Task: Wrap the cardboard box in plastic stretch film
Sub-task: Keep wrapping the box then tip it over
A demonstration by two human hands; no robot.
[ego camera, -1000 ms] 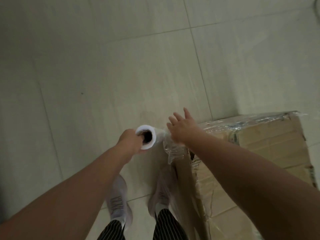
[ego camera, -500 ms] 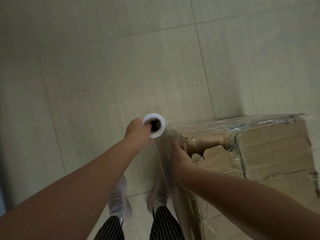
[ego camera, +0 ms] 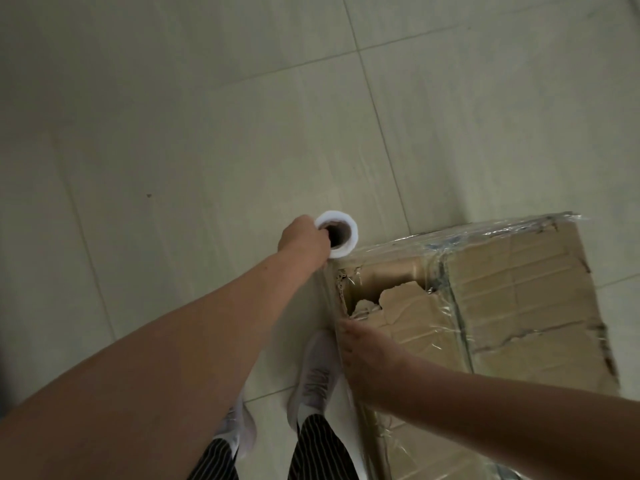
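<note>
A tall cardboard box (ego camera: 512,299) stands at the right, its torn top showing a hole near the left corner. Clear stretch film (ego camera: 429,251) covers its far edge and left side. My left hand (ego camera: 303,239) grips the top of a white film roll (ego camera: 337,237), held upright beside the box's far left corner, with a finger in the core. My right hand (ego camera: 370,358) lies flat against the box's left top edge, pressing the film onto the cardboard.
Pale floor tiles (ego camera: 207,133) stretch out to the left and behind the box. My two white shoes (ego camera: 315,375) and striped trouser legs stand close to the box's left side.
My right hand slid from the box's far left corner down along the left edge toward me. The roll moved slightly away and to the right, closer to the corner.
</note>
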